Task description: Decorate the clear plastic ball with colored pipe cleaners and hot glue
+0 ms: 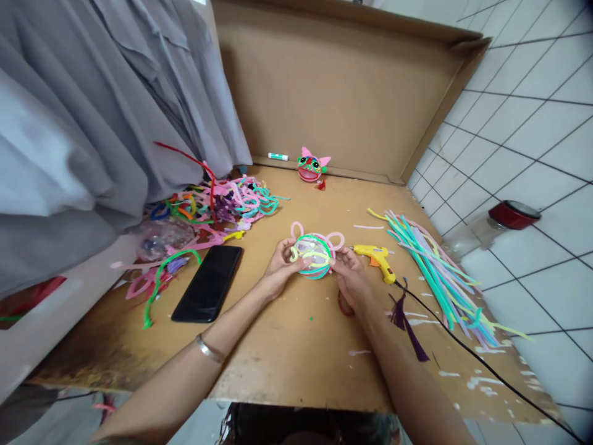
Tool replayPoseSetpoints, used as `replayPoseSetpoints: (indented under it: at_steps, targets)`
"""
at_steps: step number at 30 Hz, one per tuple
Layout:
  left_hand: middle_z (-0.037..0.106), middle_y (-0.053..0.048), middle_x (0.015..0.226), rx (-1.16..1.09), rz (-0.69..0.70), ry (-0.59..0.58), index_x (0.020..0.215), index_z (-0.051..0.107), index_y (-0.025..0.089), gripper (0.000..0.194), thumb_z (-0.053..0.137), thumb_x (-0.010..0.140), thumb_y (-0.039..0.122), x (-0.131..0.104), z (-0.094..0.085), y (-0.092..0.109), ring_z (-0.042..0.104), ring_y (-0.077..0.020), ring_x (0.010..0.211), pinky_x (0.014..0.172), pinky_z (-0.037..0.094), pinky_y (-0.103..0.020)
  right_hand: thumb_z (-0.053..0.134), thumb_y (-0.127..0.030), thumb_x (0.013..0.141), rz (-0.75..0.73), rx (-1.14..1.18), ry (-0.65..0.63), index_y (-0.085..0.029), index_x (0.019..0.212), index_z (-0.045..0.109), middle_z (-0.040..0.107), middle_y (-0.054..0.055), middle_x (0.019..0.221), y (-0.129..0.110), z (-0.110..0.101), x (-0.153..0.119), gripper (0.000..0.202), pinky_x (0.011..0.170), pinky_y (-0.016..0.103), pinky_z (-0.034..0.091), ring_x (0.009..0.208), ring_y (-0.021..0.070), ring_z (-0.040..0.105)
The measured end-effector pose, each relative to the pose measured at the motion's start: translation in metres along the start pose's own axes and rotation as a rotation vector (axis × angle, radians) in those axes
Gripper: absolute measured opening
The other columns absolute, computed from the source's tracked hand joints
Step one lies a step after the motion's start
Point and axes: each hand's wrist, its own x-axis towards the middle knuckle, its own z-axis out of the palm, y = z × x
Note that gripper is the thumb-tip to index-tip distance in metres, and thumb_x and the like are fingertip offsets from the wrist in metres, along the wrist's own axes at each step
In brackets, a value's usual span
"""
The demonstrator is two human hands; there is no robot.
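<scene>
Between my two hands is a clear ball wrapped in pipe cleaners (313, 254), with green, yellow, pink and teal strips round it. Two pink loops stick up from its top like ears. My left hand (281, 267) grips its left side, thumb across the front. On the right side my right hand (349, 272) holds it, with the thumb at the lower right edge. Just right of that hand lies a yellow hot glue gun (377, 258) with a black cord. A dark purple tassel (407, 321) rests nearer to my right forearm.
A tangle of pipe cleaners (231, 201) lies at the left, near a black phone (207, 284). Straight pipe cleaners (430, 272) are bundled at the right. A finished-looking animal face (311, 167) and a glue stick (278, 157) are by the cardboard wall (333, 86). A grey curtain (115, 93) hangs left.
</scene>
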Motion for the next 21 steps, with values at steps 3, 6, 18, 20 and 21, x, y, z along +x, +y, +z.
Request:
replayPoseSetpoints:
  at_steps: [3,6,18,20,21]
  targets:
    - [0.066,-0.001,0.103,0.007,-0.007,0.009,0.105,0.049,0.023,0.075,0.094,0.046,0.036,0.0007,-0.0002,-0.0002,0.064,-0.0179,0.095,0.085,0.050,-0.031,0.086,-0.031,0.057,0.027,0.009,-0.008,-0.024,0.091,0.062,0.069,0.001,0.090,0.0011,-0.0025,0.0011,0.041,0.077,0.031,0.052,0.086,0.0181,0.063]
    - [0.065,-0.002,0.105,0.012,-0.011,0.010,0.105,0.049,0.023,0.075,0.094,0.047,0.036,0.0006,-0.0003,0.0001,0.063,-0.0187,0.098,0.087,0.049,-0.032,0.088,-0.030,0.055,0.044,0.031,0.004,-0.024,0.089,0.063,0.069,0.001,0.088,0.0013,-0.0036,0.0020,0.043,0.073,0.029,0.052,0.083,0.0169,0.062]
    - [0.063,-0.001,0.104,0.032,-0.012,0.026,0.106,0.049,0.022,0.076,0.094,0.046,0.036,-0.0008,0.0014,0.0014,0.061,-0.0174,0.096,0.085,0.047,-0.030,0.086,-0.029,0.056,0.055,0.050,-0.003,-0.024,0.088,0.066,0.071,0.001,0.089,0.0027,-0.0065,0.0043,0.038,0.074,0.030,0.054,0.083,0.0171,0.064]
    - [0.063,-0.001,0.104,0.031,-0.010,0.027,0.105,0.049,0.022,0.076,0.094,0.046,0.036,-0.0010,0.0018,0.0020,0.062,-0.0176,0.095,0.085,0.047,-0.030,0.086,-0.029,0.056,0.056,0.051,-0.005,-0.024,0.088,0.066,0.071,0.001,0.089,0.0032,-0.0067,0.0044,0.038,0.074,0.030,0.054,0.083,0.0171,0.064]
    - [0.063,-0.001,0.104,0.029,-0.009,0.026,0.105,0.049,0.022,0.075,0.094,0.046,0.036,-0.0010,0.0018,0.0021,0.062,-0.0177,0.095,0.085,0.048,-0.030,0.085,-0.029,0.056,0.055,0.053,-0.006,-0.024,0.088,0.066,0.071,0.001,0.089,0.0033,-0.0066,0.0044,0.037,0.074,0.030,0.054,0.083,0.0171,0.064]
